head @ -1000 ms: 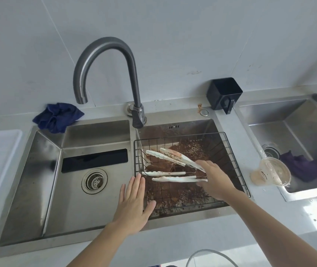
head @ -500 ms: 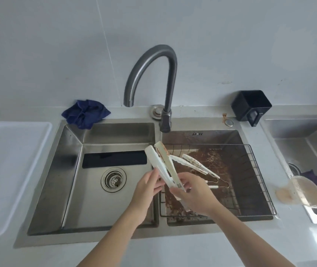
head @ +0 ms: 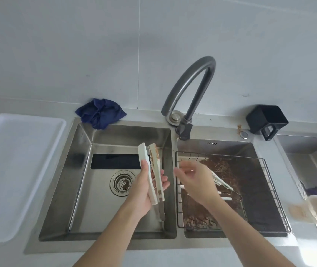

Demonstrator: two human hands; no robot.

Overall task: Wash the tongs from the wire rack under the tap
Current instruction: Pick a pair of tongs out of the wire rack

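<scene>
Nearest, two bare forearms reaching in from the lower edge. Left hand wrapped round white tongs, thumb on the outer arm, fingers curled behind; tongs upright over the left basin, tips pointing away, brown smears along the inner arm, metal loop hanging below the palm. Right hand just beside, held loosely spread, fingers relaxed and holding nothing, poised over the near-left corner of the rack.

Under the left hand, steel basin with a round drain and brown specks in its strainer; a dark slot in the back step beyond the fingertips. Under and right of the right hand, the wire rack sitting in the right basin, brown grime spread across the floor beneath it. In the rack, more white tongs partly hidden behind the right hand, wire loops showing at their ends.

Far left of the left hand, a white tray on the counter. Far right of the right hand, a clear cup on its side, blurred.

Beyond both hands, grey arched tap rising between the basins, spout hanging over the back rim of the left basin, well above the tongs' tips. Behind the left basin, crumpled blue cloth. Behind the right, a black box on the counter.
</scene>
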